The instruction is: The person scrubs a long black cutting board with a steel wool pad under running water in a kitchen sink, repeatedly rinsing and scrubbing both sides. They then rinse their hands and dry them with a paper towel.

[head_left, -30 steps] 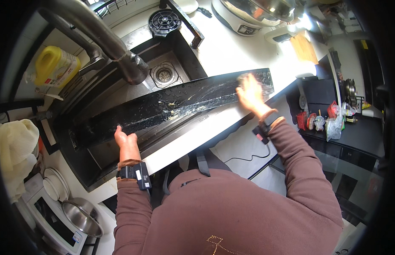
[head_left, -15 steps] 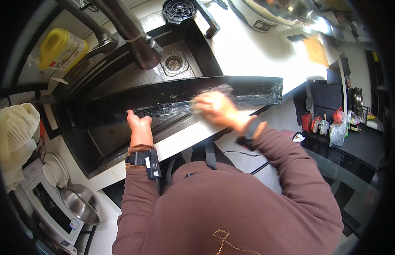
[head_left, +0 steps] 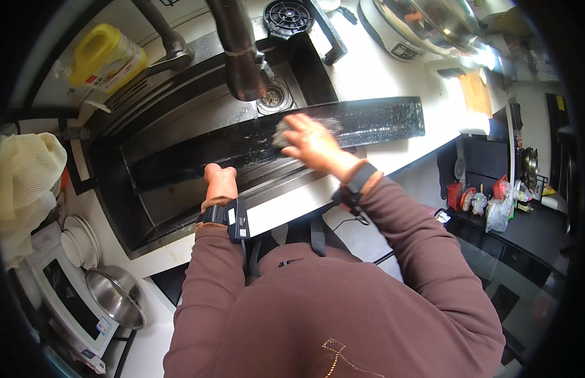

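Note:
A long black panel, wet and streaked with pale suds, lies aslant across the dark sink. Its right end reaches over the white counter. My left hand is closed on the panel's near edge, and the fingers below that edge are hidden. Midway along the panel, my right hand presses a grey scouring pad, which looks like steel wool, against the surface. Motion smears the pad a little, and the fingers partly cover it.
Over the sink hangs a dark faucet, close to the drain. A yellow jug stands at the back left. A round black burner part and a cooker occupy the far counter. Steel bowls sit at the left.
The panel has tilted so its broad face shows more, with fewer suds on its right part. My right hand has shifted slightly with the pad. My left hand still grips the near edge.

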{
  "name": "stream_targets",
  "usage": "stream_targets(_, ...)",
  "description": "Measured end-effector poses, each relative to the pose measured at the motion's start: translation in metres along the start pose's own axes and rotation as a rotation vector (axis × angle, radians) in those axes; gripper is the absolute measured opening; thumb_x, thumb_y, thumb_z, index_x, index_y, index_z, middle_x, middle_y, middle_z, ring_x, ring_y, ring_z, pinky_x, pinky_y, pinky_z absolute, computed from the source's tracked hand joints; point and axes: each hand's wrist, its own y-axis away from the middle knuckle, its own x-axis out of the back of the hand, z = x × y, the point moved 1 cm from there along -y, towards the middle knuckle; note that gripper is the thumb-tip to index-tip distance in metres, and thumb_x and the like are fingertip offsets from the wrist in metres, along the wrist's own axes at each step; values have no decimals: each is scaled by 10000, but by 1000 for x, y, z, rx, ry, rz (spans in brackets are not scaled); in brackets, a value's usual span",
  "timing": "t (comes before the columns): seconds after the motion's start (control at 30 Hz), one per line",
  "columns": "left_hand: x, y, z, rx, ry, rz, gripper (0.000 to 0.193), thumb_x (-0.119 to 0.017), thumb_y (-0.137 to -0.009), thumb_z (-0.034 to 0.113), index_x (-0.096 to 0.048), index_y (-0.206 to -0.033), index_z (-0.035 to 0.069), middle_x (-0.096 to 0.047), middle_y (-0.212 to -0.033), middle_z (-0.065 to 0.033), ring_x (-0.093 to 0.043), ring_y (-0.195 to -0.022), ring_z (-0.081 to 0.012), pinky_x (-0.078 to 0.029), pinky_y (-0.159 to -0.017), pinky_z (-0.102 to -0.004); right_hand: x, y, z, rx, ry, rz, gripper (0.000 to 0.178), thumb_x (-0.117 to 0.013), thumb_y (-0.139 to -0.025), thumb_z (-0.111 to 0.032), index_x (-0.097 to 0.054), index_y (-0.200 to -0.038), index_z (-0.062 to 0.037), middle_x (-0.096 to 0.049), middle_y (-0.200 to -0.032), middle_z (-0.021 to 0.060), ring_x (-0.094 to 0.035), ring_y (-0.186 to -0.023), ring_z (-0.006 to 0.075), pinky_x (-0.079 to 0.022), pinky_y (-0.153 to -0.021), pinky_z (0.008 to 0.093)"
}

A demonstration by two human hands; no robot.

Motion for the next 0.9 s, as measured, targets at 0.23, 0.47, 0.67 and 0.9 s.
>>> stream_targets(0.23, -13, -27, 8, -3, 37, -36, 300, -441, -976, 219, -557, -1204, 63, -602, -1232, -136, -594, -1074, -326, -486, -903, -533, 22, -10, 30, 24, -161, 280, 201, -704, -746, -84, -665, -941, -56, -634, -1035, 121, -583, -1006, 349, -489, -875, 398)
stream_targets(0.47, -5, 81, 39, 695, -384, -737, 821, -200, -981, 616, -210, -1477, -38, -306, -1485, -298, -344, -1368, -427, -307, -1086, -581, 51, -2, 35, -137, 138, 236, 368, -726, -766, -102, -644, -1124, -75, -570, -1268, 198, -568, -1140, 368, -481, -935, 441)
stream_targets(0.67, -62, 120, 40, 550, -159, -1080, 768, -169, -995, 570, -294, -1450, -37, -303, -1499, -268, -291, -1397, -416, -229, -1141, -567, 90, -14, 38, -191, 338, 129, 223, -607, -829, -80, -642, -1046, -48, -637, -997, 185, -640, -917, 368, -528, -767, 439)
stream_targets(0.9, -132, 95, -3, 541, -8, -1095, 493, -384, -1019, 294, -379, -1371, -51, -393, -1446, -243, -396, -1333, -395, -356, -1104, -501, 89, -31, -2, -286, -577, 369, 170, -495, -936, -6, -647, -1007, -38, -654, -746, 74, -616, -603, 120, -497, -553, 277)
